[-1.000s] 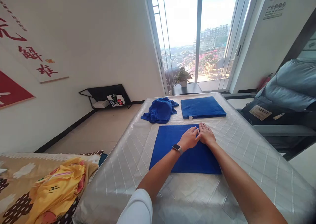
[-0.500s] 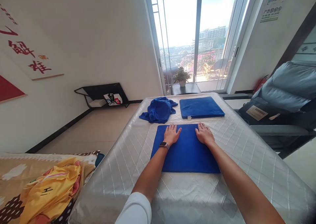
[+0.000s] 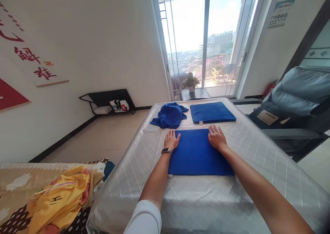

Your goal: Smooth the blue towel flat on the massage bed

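A folded blue towel (image 3: 197,155) lies flat before me on a quilted, silvery mattress (image 3: 144,172). My left hand (image 3: 172,140) rests on its far left corner, fingers stretched out, with a watch on the wrist. On the far right part of the same towel, my right hand (image 3: 216,137) lies flat with its fingers extended. Beyond them are a crumpled blue towel (image 3: 170,115) on the left and a neatly folded blue towel (image 3: 212,112) with a small white tag on the right.
A yellow garment (image 3: 62,196) lies on a patterned bedspread (image 3: 15,182) at the lower left. To the right stands a grey armchair (image 3: 296,100). A potted plant (image 3: 191,82) sits on a chair by the glass door, and a black rack (image 3: 109,98) stands against the wall.
My hands have moved apart across the towel, the left one outward to its left edge and the right one slightly rightward. The camera view has shifted a little.
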`<state>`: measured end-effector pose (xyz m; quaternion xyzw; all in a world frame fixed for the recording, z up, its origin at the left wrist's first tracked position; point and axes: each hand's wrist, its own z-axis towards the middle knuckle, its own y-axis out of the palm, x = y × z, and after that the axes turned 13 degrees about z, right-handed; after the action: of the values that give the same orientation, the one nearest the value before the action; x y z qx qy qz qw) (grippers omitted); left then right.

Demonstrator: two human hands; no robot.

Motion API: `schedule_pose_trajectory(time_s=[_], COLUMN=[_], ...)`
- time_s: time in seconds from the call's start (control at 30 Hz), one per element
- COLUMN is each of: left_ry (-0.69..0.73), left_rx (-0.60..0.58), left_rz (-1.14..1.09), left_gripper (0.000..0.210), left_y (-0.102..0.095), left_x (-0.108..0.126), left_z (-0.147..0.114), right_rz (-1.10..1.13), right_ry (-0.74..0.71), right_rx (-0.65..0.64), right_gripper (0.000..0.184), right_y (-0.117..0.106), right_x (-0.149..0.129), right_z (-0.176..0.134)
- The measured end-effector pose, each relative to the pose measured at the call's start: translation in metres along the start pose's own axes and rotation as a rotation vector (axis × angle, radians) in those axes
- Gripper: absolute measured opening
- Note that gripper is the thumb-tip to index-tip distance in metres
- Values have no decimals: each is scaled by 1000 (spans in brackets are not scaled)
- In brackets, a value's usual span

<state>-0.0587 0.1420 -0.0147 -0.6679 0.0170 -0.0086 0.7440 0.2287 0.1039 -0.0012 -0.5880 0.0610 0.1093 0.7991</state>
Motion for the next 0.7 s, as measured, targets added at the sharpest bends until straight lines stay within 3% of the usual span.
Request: schedule_pose_trajectory(time_s=[0.23,0.53,0.63,0.7], left_ry=[-2,-4,-38,30], left_rx=[28,-13,17,88], left_rz=[-8,57,121,119], left_gripper=[75,76,83,83], left_y=[4,-7,-18,-23], left_x=[-1,-2,13,40], left_z=[2,1,-1,-6], right_rz=[79,126,143,153], right_ry=[111,111,114,122], right_rx=[-240,-241,-232,-234], right_gripper=[68,69,69,69], right_y=[5,7,5,4], right_x=[5,5,3,1], right_z=[-23,-31,-31,-31])
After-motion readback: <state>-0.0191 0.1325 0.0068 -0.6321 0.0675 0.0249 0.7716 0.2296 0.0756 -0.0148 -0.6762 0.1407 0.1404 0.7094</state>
